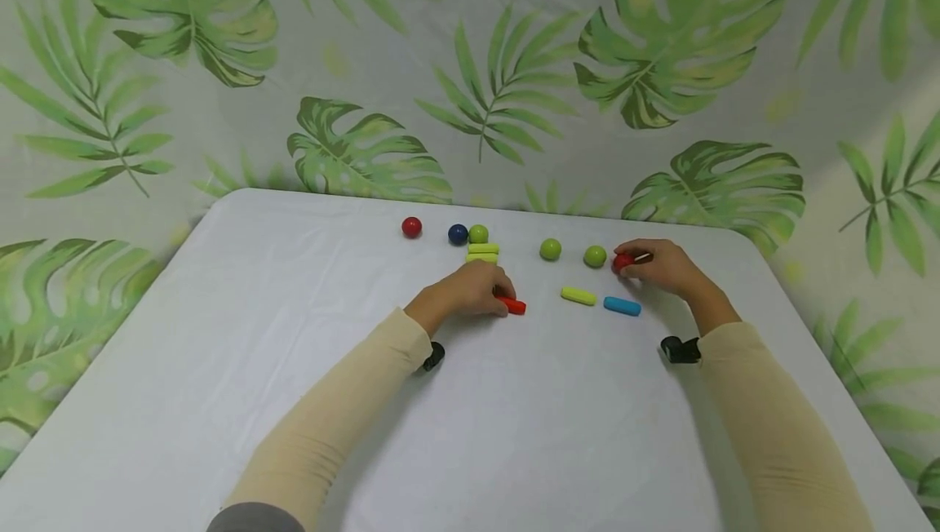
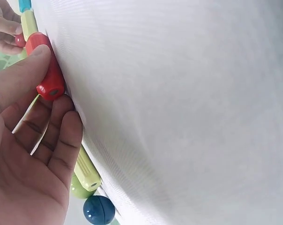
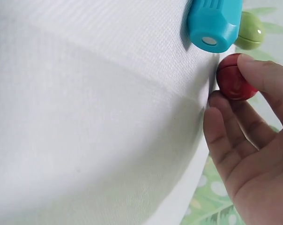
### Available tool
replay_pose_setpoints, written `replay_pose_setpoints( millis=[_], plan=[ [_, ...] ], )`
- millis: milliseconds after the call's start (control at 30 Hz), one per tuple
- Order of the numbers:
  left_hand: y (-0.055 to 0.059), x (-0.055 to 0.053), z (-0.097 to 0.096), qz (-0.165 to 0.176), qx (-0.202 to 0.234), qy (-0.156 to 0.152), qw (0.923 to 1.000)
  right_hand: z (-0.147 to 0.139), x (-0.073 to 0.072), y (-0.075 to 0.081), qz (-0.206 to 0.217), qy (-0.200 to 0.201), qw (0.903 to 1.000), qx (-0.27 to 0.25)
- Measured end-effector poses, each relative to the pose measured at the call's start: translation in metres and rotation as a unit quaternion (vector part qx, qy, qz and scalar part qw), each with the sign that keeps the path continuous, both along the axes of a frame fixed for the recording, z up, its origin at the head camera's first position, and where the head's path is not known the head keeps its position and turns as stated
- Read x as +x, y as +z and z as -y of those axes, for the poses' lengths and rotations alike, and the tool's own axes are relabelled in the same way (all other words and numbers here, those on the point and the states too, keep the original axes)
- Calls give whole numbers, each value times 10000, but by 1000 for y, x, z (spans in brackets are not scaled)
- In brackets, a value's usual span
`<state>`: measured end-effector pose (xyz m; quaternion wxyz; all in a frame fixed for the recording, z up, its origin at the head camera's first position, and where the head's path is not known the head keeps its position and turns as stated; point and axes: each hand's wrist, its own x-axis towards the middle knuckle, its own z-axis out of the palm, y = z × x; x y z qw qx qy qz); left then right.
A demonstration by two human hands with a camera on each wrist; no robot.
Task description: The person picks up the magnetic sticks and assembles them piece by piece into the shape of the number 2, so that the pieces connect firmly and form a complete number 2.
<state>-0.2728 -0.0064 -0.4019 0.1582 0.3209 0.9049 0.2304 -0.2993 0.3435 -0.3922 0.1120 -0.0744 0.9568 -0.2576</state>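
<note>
In the head view my left hand (image 1: 476, 287) pinches a short red stick (image 1: 514, 305) near the middle of the table. The left wrist view shows the thumb on top of that red stick (image 2: 51, 77), with a small dark disc in its end. My right hand (image 1: 661, 264) holds a shiny red ball (image 1: 622, 263) between thumb and fingers, seen close in the right wrist view as a red ball (image 3: 234, 77) by the tabletop. A blue stick (image 1: 622, 306) and a yellow-green stick (image 1: 578, 296) lie between the hands. Just left of the held ball sits a green ball (image 1: 595, 256).
Beyond my left hand two yellow-green sticks (image 1: 482, 249) lie side by side, near another green ball (image 1: 478, 234) and a dark blue ball (image 1: 458, 234). A second red ball (image 1: 412, 227) rests farther left. The white table (image 1: 558, 434) ends at a leaf-patterned cloth (image 1: 514, 91).
</note>
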Motion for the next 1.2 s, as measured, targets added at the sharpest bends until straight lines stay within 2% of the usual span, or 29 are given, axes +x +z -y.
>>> replay_pose_setpoints(
  millis=[200,333,500,667,733,933,1200],
  plan=[
    [1,1,0,38,38,23,10000,-3,7,4,-137,27,9999,-4],
    [-2,0,-1,29,64,-14,10000,-1,15,7,-316,193,9992,131],
    [-2,2,-1,-9,-1,-11,10000,14,35,16,-715,527,9960,139],
    [-2,3,3,-84,-40,5,10000,44,60,23,-1195,1030,9873,-174],
    [-2,3,6,-120,-59,17,9999,58,69,22,-1267,1292,9829,-352],
    [-2,2,11,-144,-104,43,9998,96,85,13,-961,1904,9740,-763],
    [-2,5,15,-75,-111,57,9999,117,83,-4,-626,1766,9799,-684]
  ],
)
